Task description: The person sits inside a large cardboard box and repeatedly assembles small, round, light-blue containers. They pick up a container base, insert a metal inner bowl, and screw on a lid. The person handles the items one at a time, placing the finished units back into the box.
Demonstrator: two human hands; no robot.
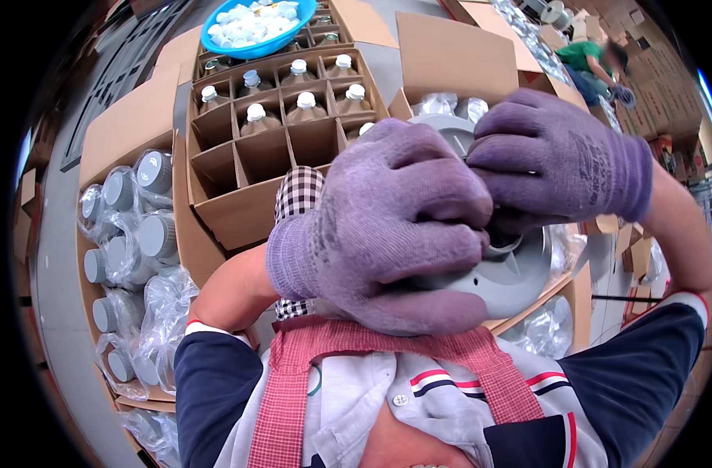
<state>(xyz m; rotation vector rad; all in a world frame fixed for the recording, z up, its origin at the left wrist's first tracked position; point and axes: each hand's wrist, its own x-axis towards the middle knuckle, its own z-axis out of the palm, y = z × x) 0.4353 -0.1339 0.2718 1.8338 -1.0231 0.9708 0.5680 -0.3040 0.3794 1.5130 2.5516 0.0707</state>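
Observation:
Both my hands wear purple knit gloves and meet over a grey round plastic part in front of my chest. My left hand is closed, with its fingers curled in at the middle of the part and its thumb lying along the near side. From the far right my right hand reaches in, its fingers bent down toward the same middle. The fingertips and whatever lies between them are mostly hidden. A curved rim and a small dark hole show on the part. Beneath it is an open carton with plastic-wrapped items.
Left of centre stands a divided carton with white-capped bottles. Behind it is a blue basin heaped with white caps. Another carton holds bagged grey-lidded containers at the left. A person in green works at the far right.

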